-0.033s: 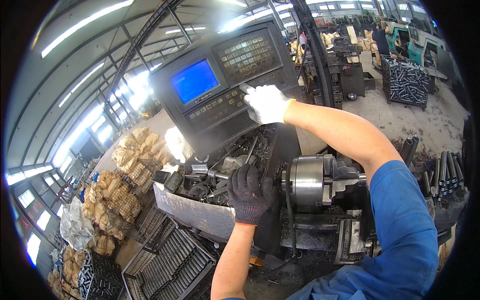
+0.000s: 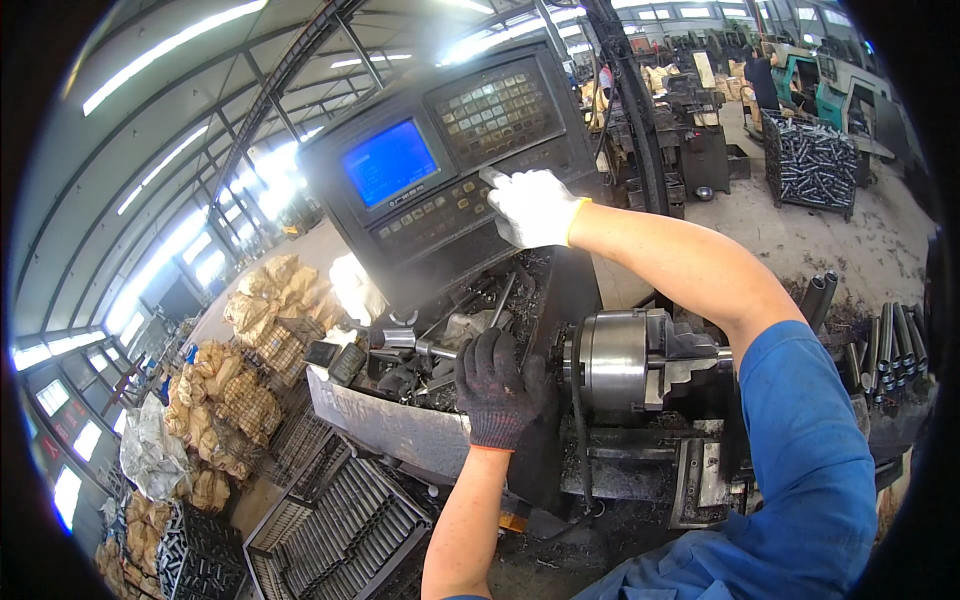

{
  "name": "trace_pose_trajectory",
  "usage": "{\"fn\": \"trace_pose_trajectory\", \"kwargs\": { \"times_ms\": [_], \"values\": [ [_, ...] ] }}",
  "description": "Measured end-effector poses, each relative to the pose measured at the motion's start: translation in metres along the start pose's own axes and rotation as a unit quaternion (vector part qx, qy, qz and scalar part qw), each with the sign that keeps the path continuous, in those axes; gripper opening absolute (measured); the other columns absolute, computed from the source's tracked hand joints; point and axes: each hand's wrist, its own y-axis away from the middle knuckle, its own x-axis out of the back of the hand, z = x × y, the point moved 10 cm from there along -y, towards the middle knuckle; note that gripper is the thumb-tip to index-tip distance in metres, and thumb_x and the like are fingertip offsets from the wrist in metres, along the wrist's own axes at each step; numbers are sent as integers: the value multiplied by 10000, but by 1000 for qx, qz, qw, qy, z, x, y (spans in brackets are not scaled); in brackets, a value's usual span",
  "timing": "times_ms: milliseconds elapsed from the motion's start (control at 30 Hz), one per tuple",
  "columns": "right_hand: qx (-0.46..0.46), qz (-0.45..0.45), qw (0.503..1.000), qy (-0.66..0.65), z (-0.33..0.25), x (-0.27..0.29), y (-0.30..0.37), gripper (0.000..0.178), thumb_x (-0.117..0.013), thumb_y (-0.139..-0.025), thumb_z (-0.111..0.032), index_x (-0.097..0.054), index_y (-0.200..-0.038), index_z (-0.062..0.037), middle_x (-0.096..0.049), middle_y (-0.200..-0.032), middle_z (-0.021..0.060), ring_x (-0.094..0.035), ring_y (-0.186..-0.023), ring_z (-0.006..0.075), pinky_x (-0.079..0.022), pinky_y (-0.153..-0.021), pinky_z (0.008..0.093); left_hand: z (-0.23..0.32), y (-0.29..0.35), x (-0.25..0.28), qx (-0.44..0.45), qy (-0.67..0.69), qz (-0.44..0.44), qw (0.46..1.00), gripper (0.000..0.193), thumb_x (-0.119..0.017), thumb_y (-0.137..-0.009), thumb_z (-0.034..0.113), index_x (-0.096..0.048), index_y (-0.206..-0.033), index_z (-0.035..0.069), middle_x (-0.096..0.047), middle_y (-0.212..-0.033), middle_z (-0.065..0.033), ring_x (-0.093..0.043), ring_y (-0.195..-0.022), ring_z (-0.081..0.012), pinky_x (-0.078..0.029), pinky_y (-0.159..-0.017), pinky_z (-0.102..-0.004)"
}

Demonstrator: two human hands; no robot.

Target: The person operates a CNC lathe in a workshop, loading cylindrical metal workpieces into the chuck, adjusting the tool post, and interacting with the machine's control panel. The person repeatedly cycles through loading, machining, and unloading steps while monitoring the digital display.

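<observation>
My right hand (image 2: pixel 535 208), in a white glove, reaches up to the control panel (image 2: pixel 450 250) of a lathe. Its index finger is stretched out against the panel's keys, right of the lit blue screen (image 2: pixel 390 163); the other fingers look partly curled and hold nothing visible. Lower down, my left hand (image 2: pixel 497 388) wears a dark knit glove. It lies palm down with fingers extended at the right end of a cluttered metal tray (image 2: pixel 390 415), left of the steel chuck (image 2: pixel 615 360). What is under that palm is hidden.
Loose tools and metal parts fill the tray, including a cylindrical piece (image 2: pixel 400 337). Below left stands a crate (image 2: pixel 340 530) of stacked metal tubes, near wrapped bundles (image 2: pixel 225 390). More tubes (image 2: pixel 890 345) lie at right. A wire bin (image 2: pixel 812 165) and a person (image 2: pixel 762 80) appear farther back.
</observation>
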Motion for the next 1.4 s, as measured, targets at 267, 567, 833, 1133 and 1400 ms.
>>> {"fn": "trace_pose_trajectory", "kwargs": {
  "times_ms": [267, 567, 833, 1133, 1400],
  "values": [
    [-12, -14, 1000, 2, 1, 2, -1, 252, -664, -860, -248, -778, -960, -47, -761, -1078, 229, -776, -916, 373, -621, -776, 512, 1, 0, -1, 0, -11, -6, 1000, 455, -706, -936, 359, -611, -1258, 53, -651, -1278, -171, -622, -1192, -406, -468, -1089, -573],
    [-27, -4, 1000, -6, 5, -1, -13, 252, -673, -858, -230, -780, -970, -31, -752, -1135, 257, -772, -931, 388, -616, -784, 516, -1, 1, 0, -2, 4, -11, 1000, 464, -726, -921, 320, -615, -1306, 85, -656, -1313, -196, -628, -1187, -444, -495, -1018, -584],
    [-17, 10, 1000, 1, 4, 13, -3, 237, -671, -870, -223, -771, -966, -31, -744, -1155, 251, -767, -925, 391, -613, -788, 515, 0, -1, -1, 3, -6, -13, 1000, 471, -719, -925, 346, -601, -1293, 77, -659, -1292, -189, -632, -1185, -431, -488, -1037, -580],
    [19, -18, 1000, 2, 0, 23, 33, 285, -685, -871, -274, -753, -1018, -40, -717, -1259, 264, -771, -908, 398, -619, -779, 520, 2, 1, 0, -3, -5, -2, 1000, 475, -712, -937, 335, -580, -1321, 89, -653, -1310, -193, -623, -1189, -453, -484, -1033, -590],
    [9, -38, 999, 20, 19, 69, 102, 304, -718, -858, -287, -719, -1022, -31, -623, -1452, 255, -764, -903, 394, -623, -765, 511, 6, -3, -1, -6, -7, -5, 1000, 455, -707, -940, 345, -587, -1289, 79, -658, -1292, -191, -622, -1193, -448, -482, -1037, -585]
  ]
}}
